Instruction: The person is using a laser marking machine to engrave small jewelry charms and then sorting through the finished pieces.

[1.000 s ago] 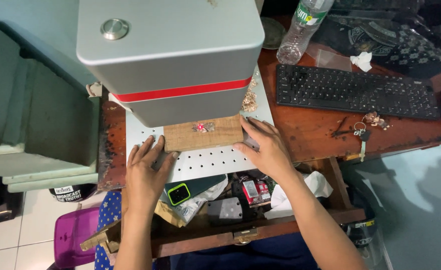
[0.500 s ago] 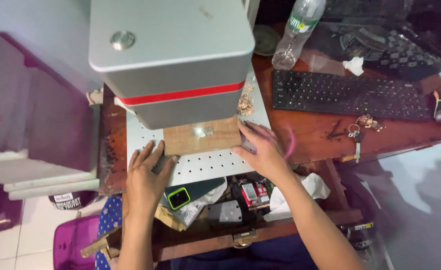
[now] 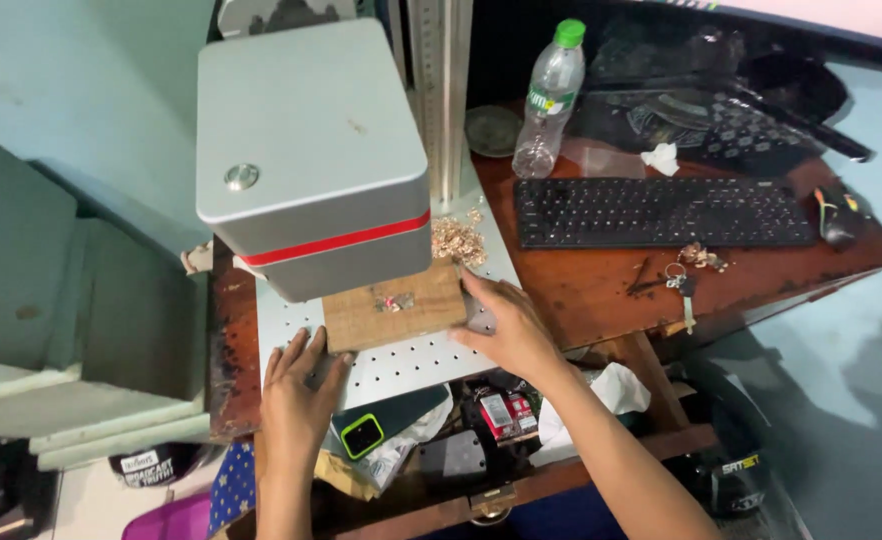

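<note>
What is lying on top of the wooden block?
Small reddish and pale bits sit on the wooden block, too small to identify. The grey machine head overhangs its far edge, hiding whatever lies there.

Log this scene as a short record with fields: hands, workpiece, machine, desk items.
left hand: flat on the perforated plate, fingertips at the wooden block's lower left corner
right hand: against the block's right edge
wooden block: lies on the plate, small pieces on top
machine: grey box head with red stripe above the block
desk items: black keyboard, plastic bottle, keys
</note>
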